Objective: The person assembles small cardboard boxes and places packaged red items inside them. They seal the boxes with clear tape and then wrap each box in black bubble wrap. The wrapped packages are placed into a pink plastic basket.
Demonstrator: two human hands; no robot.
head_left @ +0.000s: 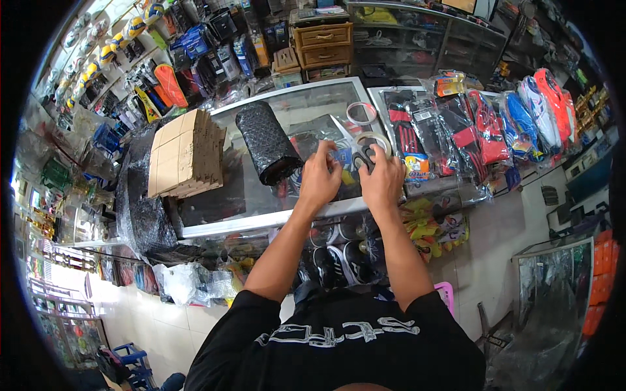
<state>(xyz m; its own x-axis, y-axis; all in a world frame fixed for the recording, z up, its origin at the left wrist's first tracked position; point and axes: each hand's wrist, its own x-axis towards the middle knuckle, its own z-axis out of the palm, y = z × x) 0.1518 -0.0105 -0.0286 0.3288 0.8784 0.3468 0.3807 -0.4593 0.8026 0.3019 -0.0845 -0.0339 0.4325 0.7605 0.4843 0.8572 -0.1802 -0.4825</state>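
Grey-handled scissors (357,151) lie over the glass counter, silvery blades pointing away and to the left. My right hand (383,179) has its thumb and fingers at the handles, seemingly gripping them. A roll of tape (373,139) sits just beyond its fingertips, and a second tape roll (362,113) lies farther off. Left of the scissors, my left hand (319,177) hovers with fingers apart, holding nothing I can see. Close to its left is a bundle wrapped in black bubble wrap (266,140), slanting across the glass.
A stack of folded cardboard boxes (176,155) stands on the left of the glass counter (274,220), beside loose black bubble wrap (140,218). Packaged sports socks (407,133) and bright shoes (548,111) lie at right. Shoes (339,264) fill the shelf below.
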